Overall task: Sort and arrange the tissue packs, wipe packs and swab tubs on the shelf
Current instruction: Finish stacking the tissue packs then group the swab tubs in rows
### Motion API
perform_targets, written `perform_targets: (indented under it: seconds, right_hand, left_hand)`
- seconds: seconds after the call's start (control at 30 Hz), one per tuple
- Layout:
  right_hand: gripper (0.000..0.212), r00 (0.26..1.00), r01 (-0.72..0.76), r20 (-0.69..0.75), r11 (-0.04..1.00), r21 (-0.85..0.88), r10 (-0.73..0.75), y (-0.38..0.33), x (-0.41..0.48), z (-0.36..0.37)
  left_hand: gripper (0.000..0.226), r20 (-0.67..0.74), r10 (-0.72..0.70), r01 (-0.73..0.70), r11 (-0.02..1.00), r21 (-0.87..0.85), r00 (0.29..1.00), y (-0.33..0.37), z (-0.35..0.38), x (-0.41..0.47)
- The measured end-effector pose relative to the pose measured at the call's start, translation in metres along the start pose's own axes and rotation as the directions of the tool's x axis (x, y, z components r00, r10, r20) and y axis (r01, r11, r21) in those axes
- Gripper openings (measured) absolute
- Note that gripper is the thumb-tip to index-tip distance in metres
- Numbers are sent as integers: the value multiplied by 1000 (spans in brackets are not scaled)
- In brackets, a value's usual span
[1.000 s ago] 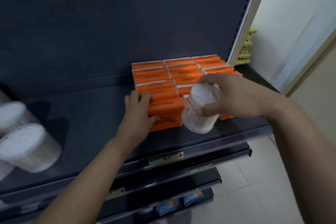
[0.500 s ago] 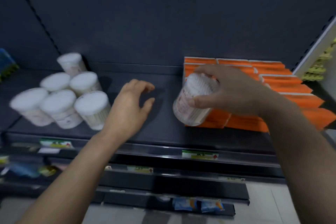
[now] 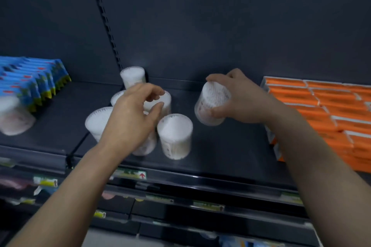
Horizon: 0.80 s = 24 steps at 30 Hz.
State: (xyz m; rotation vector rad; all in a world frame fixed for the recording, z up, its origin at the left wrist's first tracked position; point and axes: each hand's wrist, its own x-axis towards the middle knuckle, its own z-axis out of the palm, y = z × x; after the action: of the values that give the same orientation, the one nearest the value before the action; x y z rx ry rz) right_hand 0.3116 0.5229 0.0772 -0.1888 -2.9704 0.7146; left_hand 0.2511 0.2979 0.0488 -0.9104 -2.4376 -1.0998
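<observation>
My right hand (image 3: 244,99) grips a clear swab tub (image 3: 210,104) with a white top, tilted, just above the dark shelf (image 3: 230,150). To its left stands a cluster of several swab tubs; the nearest one (image 3: 175,136) is upright at the front. My left hand (image 3: 131,118) hovers over the cluster with fingers loosely curled, holding nothing, and hides some tubs. Another tub (image 3: 133,76) stands at the back. Orange packs (image 3: 321,110) are stacked at the right. Blue packs (image 3: 30,80) stand in a row at the left.
A blurred swab tub (image 3: 13,116) lies at the far left of the shelf. A slotted upright (image 3: 104,18) divides the dark back panel. Price labels (image 3: 130,173) run along the shelf edge, with lower shelves below.
The view has swung left. My right hand has carried the tub from the orange packs toward the tub cluster. My left hand has left the orange packs and now hovers over the cluster.
</observation>
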Motion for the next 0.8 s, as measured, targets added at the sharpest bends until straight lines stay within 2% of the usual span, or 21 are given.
perform_targets:
  seconds: [0.33,0.63,0.7,0.8]
  right_hand:
    - [90,981,-114,152,991,-65,122,-18,60,47]
    - [101,932,-24,357,996,-91,55,-19,76,48]
    - [100,917,-8,395,993,-119,54,-18,77,48]
    - [83,918,35,396,990,-138,22,-22,78,38]
  left_hand:
    - [18,61,17,-15,1000,-27,998,-62,-20,35]
    - [21,60,-35,34,999,14,998,-70,-15,41]
    - [21,49,-40,39,999,29,998,-69,-14,41]
    - [21,25,-53,52,997,52,998,-69,-15,39]
